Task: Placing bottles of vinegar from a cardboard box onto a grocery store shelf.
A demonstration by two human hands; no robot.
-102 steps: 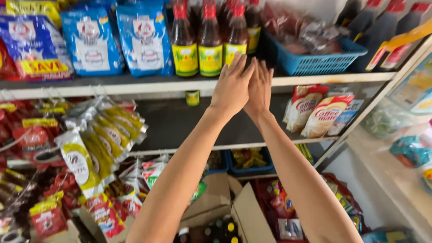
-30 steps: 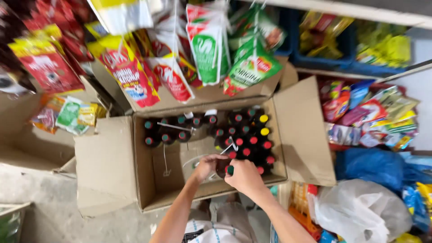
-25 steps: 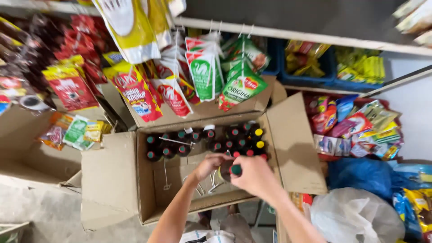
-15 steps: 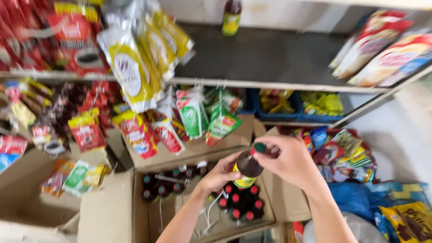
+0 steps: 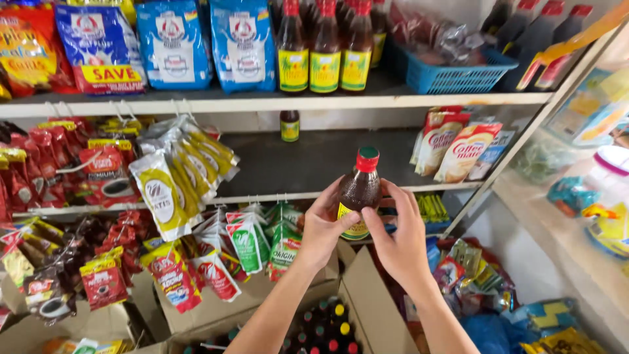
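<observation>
We note a dark sauce bottle (image 5: 358,194), red-capped with a yellow label, held upright before the middle shelf (image 5: 295,164). Both arms reach up from below: left hand (image 5: 323,227) and right hand (image 5: 398,240) clamp its sides together.

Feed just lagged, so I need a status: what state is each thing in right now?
Dark sauce bottle: capped, upright, held off the shelf.
Left hand: gripping the bottle.
Right hand: gripping the bottle.
Cardboard box: flaps open, holding capped bottles.
Lone small bottle: upright on middle shelf.

Blue bags (image 5: 173,42) atop; hanging yellow sachets (image 5: 170,183)
</observation>
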